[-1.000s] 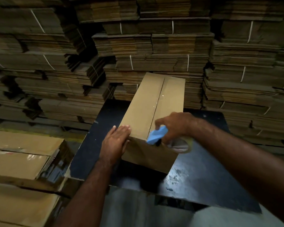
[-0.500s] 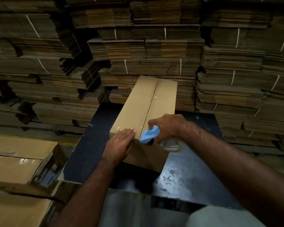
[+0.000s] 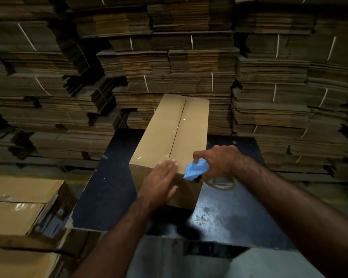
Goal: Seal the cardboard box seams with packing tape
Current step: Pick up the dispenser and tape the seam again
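A long brown cardboard box (image 3: 161, 133) lies on a dark table (image 3: 109, 189), its centre seam running away from me with shiny clear tape along it. My left hand (image 3: 161, 181) lies flat, fingers together, over the near top edge of the box at the seam's end. My right hand (image 3: 217, 161) grips a blue tape dispenser (image 3: 196, 169) at the near right corner of the box. Its roll of clear tape (image 3: 221, 183) hangs just below the hand, beside the box's end face.
Tall stacks of flattened, strapped cardboard (image 3: 169, 63) fill the whole background behind the table. Taped boxes (image 3: 18, 205) are stacked low at the left. A grey surface (image 3: 189, 263) lies just below the table's near edge.
My left hand has slid right along the box's near edge, onto the seam end. My right hand with the dispenser has stayed at the near right corner.
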`<state>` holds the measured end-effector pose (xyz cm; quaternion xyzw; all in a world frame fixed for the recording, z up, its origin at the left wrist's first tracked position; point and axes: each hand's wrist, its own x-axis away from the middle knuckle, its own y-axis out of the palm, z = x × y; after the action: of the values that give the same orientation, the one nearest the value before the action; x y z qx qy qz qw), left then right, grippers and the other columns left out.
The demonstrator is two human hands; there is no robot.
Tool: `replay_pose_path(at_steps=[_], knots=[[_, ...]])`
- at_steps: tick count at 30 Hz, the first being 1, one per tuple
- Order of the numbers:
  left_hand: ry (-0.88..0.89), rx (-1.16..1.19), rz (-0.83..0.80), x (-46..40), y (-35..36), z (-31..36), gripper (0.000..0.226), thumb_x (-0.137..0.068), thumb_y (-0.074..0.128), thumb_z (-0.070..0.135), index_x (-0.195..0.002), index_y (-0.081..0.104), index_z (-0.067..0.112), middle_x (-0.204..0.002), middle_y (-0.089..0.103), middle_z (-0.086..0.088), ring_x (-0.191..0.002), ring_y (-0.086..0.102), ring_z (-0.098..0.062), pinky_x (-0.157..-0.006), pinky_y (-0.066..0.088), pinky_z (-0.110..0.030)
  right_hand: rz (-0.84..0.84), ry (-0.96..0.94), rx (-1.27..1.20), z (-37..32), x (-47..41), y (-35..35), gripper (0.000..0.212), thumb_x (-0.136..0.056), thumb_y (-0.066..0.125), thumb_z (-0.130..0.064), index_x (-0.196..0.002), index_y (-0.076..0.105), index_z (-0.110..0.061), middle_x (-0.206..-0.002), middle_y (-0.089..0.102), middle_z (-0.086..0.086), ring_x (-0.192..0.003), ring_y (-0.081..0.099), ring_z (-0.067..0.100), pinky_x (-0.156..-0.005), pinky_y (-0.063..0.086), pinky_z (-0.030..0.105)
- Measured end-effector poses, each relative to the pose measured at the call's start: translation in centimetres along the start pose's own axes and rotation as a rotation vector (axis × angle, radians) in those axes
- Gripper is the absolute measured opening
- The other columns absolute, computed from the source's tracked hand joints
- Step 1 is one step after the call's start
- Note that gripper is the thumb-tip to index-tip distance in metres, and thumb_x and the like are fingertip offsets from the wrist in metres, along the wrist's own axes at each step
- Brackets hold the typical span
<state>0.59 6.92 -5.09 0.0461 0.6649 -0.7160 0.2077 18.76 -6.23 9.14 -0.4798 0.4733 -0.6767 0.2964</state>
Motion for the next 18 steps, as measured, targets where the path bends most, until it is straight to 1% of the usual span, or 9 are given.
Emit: replay_pose_path(at_steps=[2,4,8,10,13,15,18], knots=[[0.019,0.032,0.007,-0.1,0.5,1.0,0.077,-0.076,0.075,0.025,-0.145,0.045,0.007,-0.15,0.046,-0.011,-0.139,0.043,-0.027,-0.118,0.021,-0.04,-0.012,-0.012,-0.002,-0.2,-0.1,0.0,0.062,-0.071,0.068,-0.064,-0.125,0.042,-0.049,-0.118,0.06,-0.003,-0.103,0.057,0.021,-0.081,0.05,0.039],[0.011,0.042,0.01,0.1,0.7,0.7,0.075,-0.077,0.072,0.024,-0.146,0.045,0.009,-0.151,0.046,-0.009,-0.139,0.043,-0.025,-0.119,0.023,-0.038,-0.012,-0.015,-0.026,0.5,0.3,0.3,0.063,-0.071,0.068,-0.064,-0.126,0.04,-0.051,-0.118,0.06,-0.003,-0.101,0.056,0.02,-0.083,0.051,0.041],[0.019,0.093,-0.003,0.2,0.6,0.0,0.076,-0.079,0.063,0.037,-0.148,0.043,0.013,-0.154,0.042,-0.005,-0.142,0.037,-0.021,-0.118,0.028,-0.041,-0.033,0.019,-0.027,3.5,2.5,0.6,0.066,-0.075,0.069,-0.061,-0.132,0.038,-0.052,-0.121,0.06,-0.006,-0.092,0.051,0.013,-0.085,0.053,0.04],[0.012,0.1,0.003,0.3,0.8,0.1,0.076,-0.08,0.061,0.038,-0.149,0.041,0.013,-0.155,0.041,-0.004,-0.143,0.036,-0.02,-0.118,0.029,-0.042,-0.055,0.03,-0.012,4.0,3.0,0.9,0.069,-0.075,0.069,-0.061,-0.134,0.036,-0.052,-0.123,0.06,-0.008,-0.094,0.053,0.013,-0.086,0.054,0.04],[0.001,0.087,0.036,0.4,0.9,0.4,0.076,-0.079,0.06,0.039,-0.147,0.043,0.011,-0.154,0.042,-0.007,-0.142,0.038,-0.023,-0.117,0.03,-0.045,-0.021,0.027,0.019,3.3,2.7,1.5,0.071,-0.071,0.069,-0.062,-0.132,0.035,-0.053,-0.121,0.062,-0.008,-0.1,0.059,0.017,-0.086,0.054,0.042],[-0.019,0.071,0.049,0.3,0.8,1.0,0.077,-0.079,0.056,0.044,-0.146,0.045,0.007,-0.152,0.044,-0.01,-0.142,0.04,-0.026,-0.116,0.032,-0.048,0.017,0.026,0.037,3.2,2.8,1.9,0.071,-0.072,0.069,-0.061,-0.133,0.034,-0.051,-0.121,0.062,-0.008,-0.102,0.06,0.018,-0.087,0.053,0.043],[0.038,0.051,0.033,-0.8,0.9,3.6,0.08,-0.082,0.052,0.047,-0.149,0.039,0.006,-0.155,0.039,-0.013,-0.144,0.035,-0.027,-0.118,0.028,-0.047,0.034,0.019,0.045,3.4,3.2,1.9,0.069,-0.076,0.069,-0.058,-0.136,0.035,-0.049,-0.123,0.061,-0.006,-0.107,0.059,0.02,-0.087,0.051,0.041]])
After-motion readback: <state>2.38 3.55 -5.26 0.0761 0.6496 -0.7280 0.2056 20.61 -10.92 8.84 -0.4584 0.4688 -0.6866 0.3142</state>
